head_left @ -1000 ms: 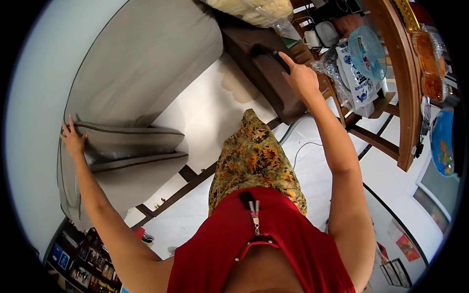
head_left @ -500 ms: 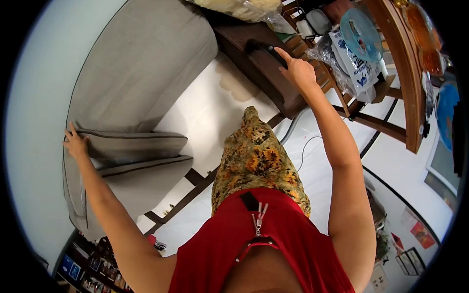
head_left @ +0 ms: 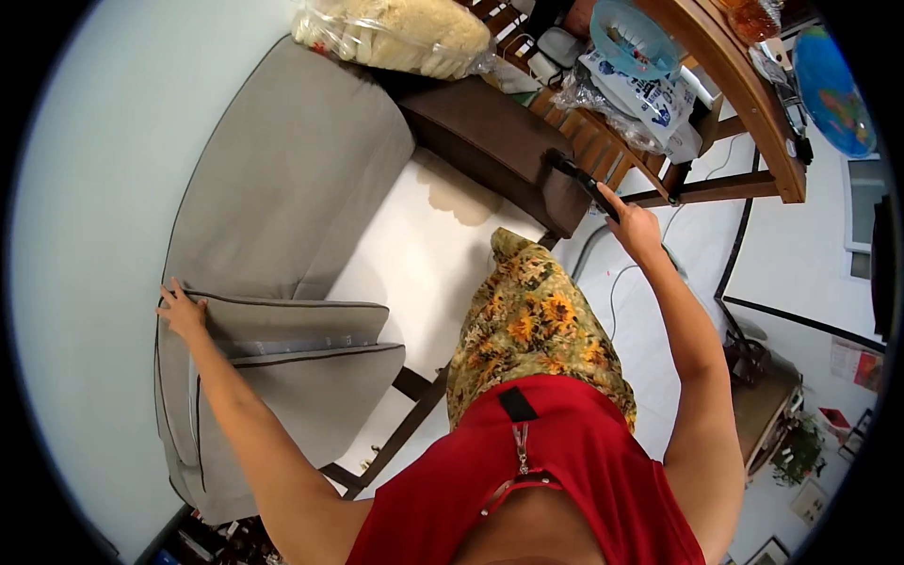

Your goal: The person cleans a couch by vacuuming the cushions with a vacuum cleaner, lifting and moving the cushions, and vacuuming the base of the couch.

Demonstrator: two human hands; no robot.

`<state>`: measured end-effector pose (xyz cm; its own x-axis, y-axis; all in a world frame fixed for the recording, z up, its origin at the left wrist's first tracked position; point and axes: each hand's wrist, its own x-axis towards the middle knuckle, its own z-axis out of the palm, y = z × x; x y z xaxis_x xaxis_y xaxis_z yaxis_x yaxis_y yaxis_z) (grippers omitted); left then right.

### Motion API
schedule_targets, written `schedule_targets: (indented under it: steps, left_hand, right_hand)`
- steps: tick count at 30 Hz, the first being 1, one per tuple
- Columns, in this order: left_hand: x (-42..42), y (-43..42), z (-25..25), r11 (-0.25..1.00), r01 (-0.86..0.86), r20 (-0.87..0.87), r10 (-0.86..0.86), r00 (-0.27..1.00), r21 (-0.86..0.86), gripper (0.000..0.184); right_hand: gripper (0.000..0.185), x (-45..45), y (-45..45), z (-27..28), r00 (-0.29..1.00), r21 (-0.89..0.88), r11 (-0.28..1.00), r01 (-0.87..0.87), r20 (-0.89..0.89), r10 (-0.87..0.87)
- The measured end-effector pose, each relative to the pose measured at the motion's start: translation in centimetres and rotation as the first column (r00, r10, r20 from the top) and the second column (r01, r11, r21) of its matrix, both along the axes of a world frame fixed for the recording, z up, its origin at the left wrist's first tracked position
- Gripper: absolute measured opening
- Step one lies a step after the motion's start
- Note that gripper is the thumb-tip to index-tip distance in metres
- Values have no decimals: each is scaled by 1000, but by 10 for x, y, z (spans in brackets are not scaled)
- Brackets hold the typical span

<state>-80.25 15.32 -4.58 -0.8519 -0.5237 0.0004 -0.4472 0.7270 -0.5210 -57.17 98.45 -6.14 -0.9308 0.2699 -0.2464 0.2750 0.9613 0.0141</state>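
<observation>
My left hand (head_left: 182,311) rests with fingers spread on the far corner of a grey seat cushion (head_left: 292,315), beside the grey backrest. That cushion stands tilted up against another grey cushion (head_left: 311,386). My right hand (head_left: 637,234) is closed round the black handle of a vacuum cleaner brush (head_left: 586,181). Its bristles touch the end of the brown armrest (head_left: 499,122). A grey hose (head_left: 589,247) runs below the brush, partly hidden behind my skirt and hand. The exposed pale sofa base (head_left: 395,254) lies between the cushions and armrest, with a brownish stain (head_left: 463,196) on it.
A clear plastic bag with cream-coloured contents (head_left: 395,36) lies on the sofa's far corner. A wooden table (head_left: 744,104) to the right has a blue bowl (head_left: 633,42) and plastic bags (head_left: 645,99) beside it. A thin cord (head_left: 615,301) trails over the floor.
The brush in my right hand has moved along the armrest, from its middle toward its near end. My left hand stays on the cushion corner. The camera view has shifted.
</observation>
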Motion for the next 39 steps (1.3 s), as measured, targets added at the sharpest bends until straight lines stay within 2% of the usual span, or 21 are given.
schedule_targets:
  steps: [2, 6, 9, 11, 12, 13, 14, 15, 17, 18, 22, 24, 26, 28, 30, 32, 33, 35, 36, 38, 39]
  left_hand:
    - [13, 17, 15, 1000, -23, 32, 23, 999, 15, 94]
    - [35, 22, 19, 999, 49, -4, -49, 999, 11, 85]
    - [46, 43, 17, 999, 20, -97, -16, 995, 33, 76]
    - [41, 41, -24, 998, 34, -213, -23, 977, 46, 71]
    - [42, 63, -27, 990, 97, -193, -76, 978, 104, 69]
    - [28, 59, -64, 970, 217, -190, -194, 962, 108, 71]
    - [14, 78, -82, 944, 256, -190, -218, 957, 207, 73]
    - [1, 113, -92, 907, 292, -194, -241, 951, 304, 74]
    - [-23, 191, -88, 717, 404, -336, -246, 909, 568, 78]
    - [-43, 218, -100, 552, 492, -456, -213, 864, 674, 77]
    - [-118, 346, -74, 269, 563, -551, -125, 825, 781, 76]
    - [-170, 390, -71, 163, 568, -569, -42, 821, 807, 79]
    - [-216, 428, -67, 106, 567, -576, 89, 813, 817, 72]
    - [-247, 451, -44, -230, 470, -473, 47, 880, 852, 70]
    - [-251, 490, -16, -98, 462, -426, 258, 867, 882, 70]
    - [-301, 484, -54, -307, 533, -425, 354, 833, 788, 56]
    - [-308, 490, -50, -252, 512, -399, 389, 831, 821, 56]
    - [-347, 463, -77, -267, 450, -345, 358, 867, 852, 50]
    - [-373, 441, -90, -279, 409, -310, 337, 889, 869, 48]
    - [-421, 394, -119, -298, 331, -238, 310, 921, 895, 42]
    - [-458, 367, -136, -259, 329, -264, 257, 930, 908, 42]
  right_hand:
    - [79, -5, -17, 17, 994, 16, 999, -49, -96, 50]
    - [80, -56, -57, 42, 972, -49, 992, -118, -211, 106]
    - [71, -92, -72, 18, 947, -59, 974, -218, -255, 197]
    - [70, -109, -75, -5, 951, 7, 975, -220, -222, 216]
    - [70, -114, -74, -17, 956, 24, 974, -224, -190, 225]
    - [70, -113, -68, -27, 957, -7, 977, -215, -201, 209]
    - [71, -106, -55, -36, 958, -39, 978, -206, -211, 193]
    - [71, -99, -41, -43, 959, -68, 978, -198, -221, 178]
    - [73, -77, -21, -38, 971, -74, 985, -156, -194, 139]
    - [75, -66, -14, -31, 981, -64, 990, -125, -155, 114]
    - [81, -24, 17, -25, 991, -69, 994, -80, -115, 72]
    - [83, -12, 27, -19, 986, -37, 991, -127, -113, 122]
    - [82, -17, 28, -5, 981, -57, 988, -145, -136, 137]
    - [82, -31, 23, 6, 974, -76, 985, -153, -179, 138]
    - [81, -64, 15, 12, 962, -94, 984, -150, -244, 123]
    - [76, -100, 6, 13, 948, -154, 971, -184, -287, 134]
    - [73, -117, -1, 6, 942, -147, 968, -203, -299, 152]
    - [65, -144, -22, -7, 935, -177, 959, -221, -318, 157]
    - [65, -156, -30, -34, 927, -234, 938, -255, -334, 169]
    - [60, -165, -51, -37, 948, -280, 929, -241, -275, 162]
    - [61, -164, -61, -50, 943, -283, 930, -233, -298, 145]
